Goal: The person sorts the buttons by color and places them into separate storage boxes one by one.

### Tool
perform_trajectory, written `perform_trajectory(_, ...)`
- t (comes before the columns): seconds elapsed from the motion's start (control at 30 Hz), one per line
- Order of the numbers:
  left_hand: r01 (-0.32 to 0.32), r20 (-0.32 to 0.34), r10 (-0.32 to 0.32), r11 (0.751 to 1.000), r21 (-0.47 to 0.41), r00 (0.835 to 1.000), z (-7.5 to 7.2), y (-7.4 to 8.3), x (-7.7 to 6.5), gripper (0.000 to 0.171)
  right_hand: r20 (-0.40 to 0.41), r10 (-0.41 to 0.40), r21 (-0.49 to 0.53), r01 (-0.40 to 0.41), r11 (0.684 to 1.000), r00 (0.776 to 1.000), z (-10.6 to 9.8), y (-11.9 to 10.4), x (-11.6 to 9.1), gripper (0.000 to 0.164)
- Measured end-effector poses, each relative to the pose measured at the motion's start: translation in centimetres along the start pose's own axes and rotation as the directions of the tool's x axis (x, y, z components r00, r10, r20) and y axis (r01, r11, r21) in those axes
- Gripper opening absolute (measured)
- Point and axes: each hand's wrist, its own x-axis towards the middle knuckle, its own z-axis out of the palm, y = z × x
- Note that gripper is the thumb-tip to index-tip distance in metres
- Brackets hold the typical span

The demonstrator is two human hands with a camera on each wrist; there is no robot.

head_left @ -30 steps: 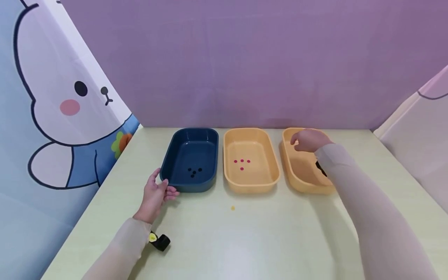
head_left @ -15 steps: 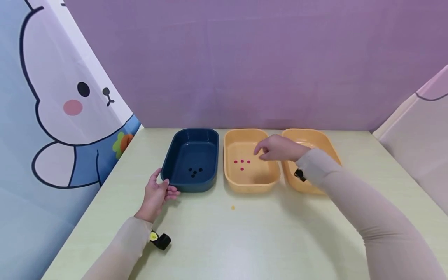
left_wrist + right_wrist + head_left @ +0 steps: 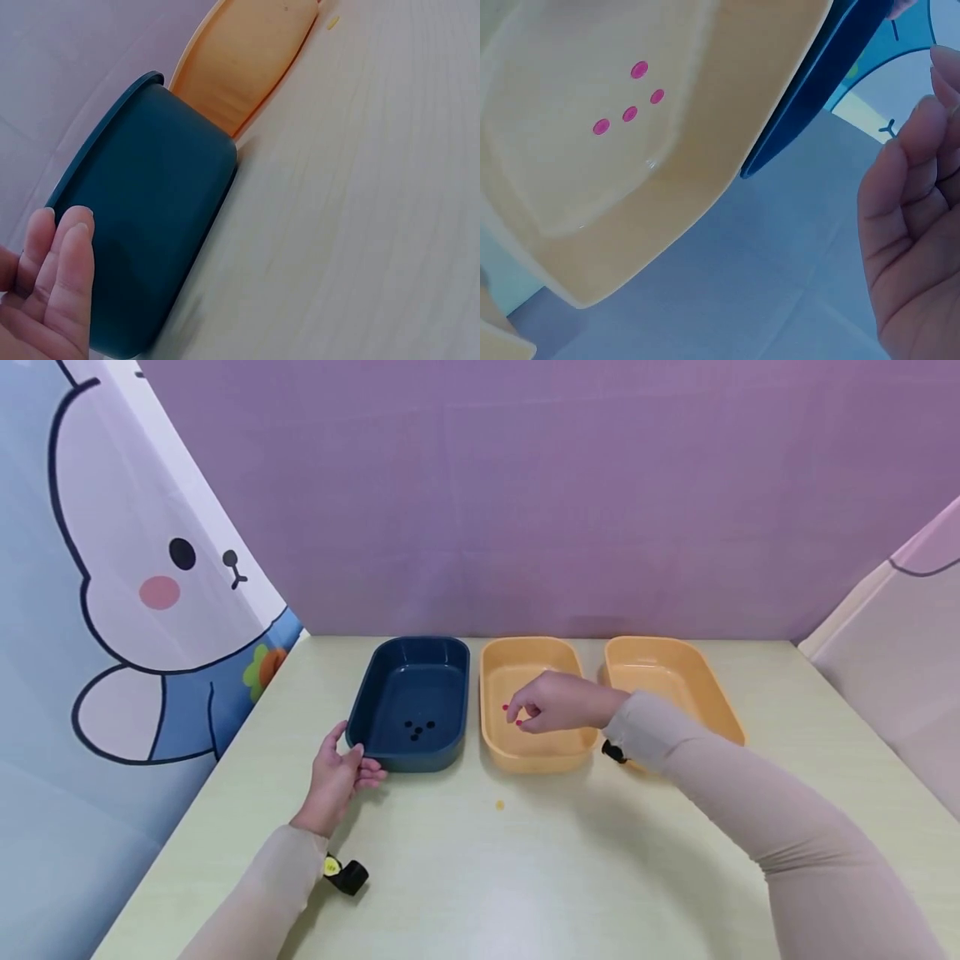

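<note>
My left hand (image 3: 333, 785) rests at the near left corner of the dark blue tray (image 3: 416, 764), thumb at the rim. In the left wrist view, its fingers (image 3: 71, 277) lie nearly straight against the tray's outer wall. My right hand (image 3: 558, 702) hovers over the middle yellow tray (image 3: 536, 766), fingers loosely bent, and nothing shows between them. Small pink discs (image 3: 630, 113) lie on that tray's floor, partly covered by the hand in the head view. Several small black discs (image 3: 417, 731) lie in the blue tray.
A second yellow tray (image 3: 660, 672) stands on the right, partly behind my right forearm. One small yellow piece (image 3: 499, 805) lies on the table (image 3: 465, 877) in front of the middle tray. A purple cloth (image 3: 525, 502) hangs behind the trays.
My right hand has moved left and nearer, from over the right yellow tray to over the middle one. The left hand stays at the blue tray's corner.
</note>
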Motion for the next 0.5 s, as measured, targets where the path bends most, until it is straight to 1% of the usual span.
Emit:
perform_trajectory(0.07, -0.002, -0.001, 0.002, 1.000, 0.000, 1.000, -0.1, -0.1, 0.0, 0.062, -0.024, -0.017, 0.003, 0.017, 1.000, 1.000, 0.2, -0.1, -0.1, 0.014)
perform_trajectory(0.2, 0.001, -0.009, -0.001, 1.000, 0.005, 1.000, -0.2, -0.2, -0.2, 0.062, -0.063, -0.078, 0.012, 0.079, 0.997, 0.995, 1.0, -0.5, -0.4, 0.014)
perform_trajectory(0.37, -0.005, -0.002, 0.005, 1.000, 0.007, 1.000, -0.1, -0.2, -0.1, 0.061, -0.051, -0.121, 0.022, 0.122, 0.992, 0.991, 2.9, -0.5, -1.0, 0.014)
perform_trajectory(0.5, -0.011, -0.003, 0.011, 1.000, 0.015, 1.000, 0.1, -0.1, 0.0, 0.061, -0.059, -0.171, 0.066, 0.175, 0.982, 0.983, 4.6, -0.4, -1.5, 0.014)
